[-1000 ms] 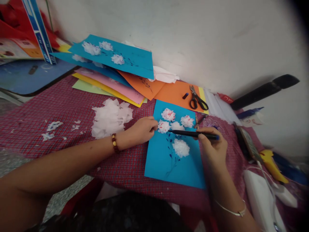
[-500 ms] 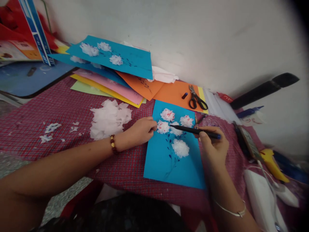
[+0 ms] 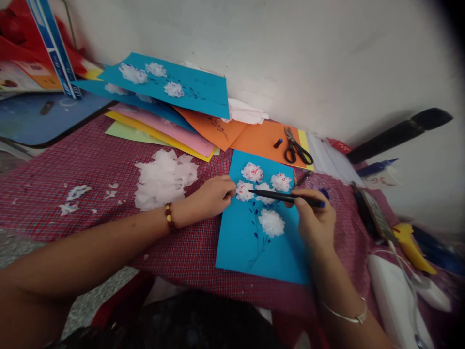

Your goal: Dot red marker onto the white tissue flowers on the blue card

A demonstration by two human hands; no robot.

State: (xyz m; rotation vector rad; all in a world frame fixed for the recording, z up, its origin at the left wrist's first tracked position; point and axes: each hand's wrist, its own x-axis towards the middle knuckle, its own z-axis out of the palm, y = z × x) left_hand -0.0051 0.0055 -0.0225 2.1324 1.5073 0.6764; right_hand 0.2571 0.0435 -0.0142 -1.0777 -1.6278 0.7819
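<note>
left grip (image 3: 213, 198) curled | right grip (image 3: 317, 220) pinched | forearms (image 3: 109, 249) extended forward

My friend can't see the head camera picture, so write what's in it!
A person's right hand holds a black pen over white flowers on a blue card, the left hand at the card's edge. Farther back, scissors lie on orange paper.

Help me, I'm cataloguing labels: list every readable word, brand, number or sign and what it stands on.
"LED": blue box, near its lower end.
Print higher on that box: too small.
Orange printed item at left: too blurred.
Red marking on white item at right: too blurred.
Black pen: no legible lettering.
</note>
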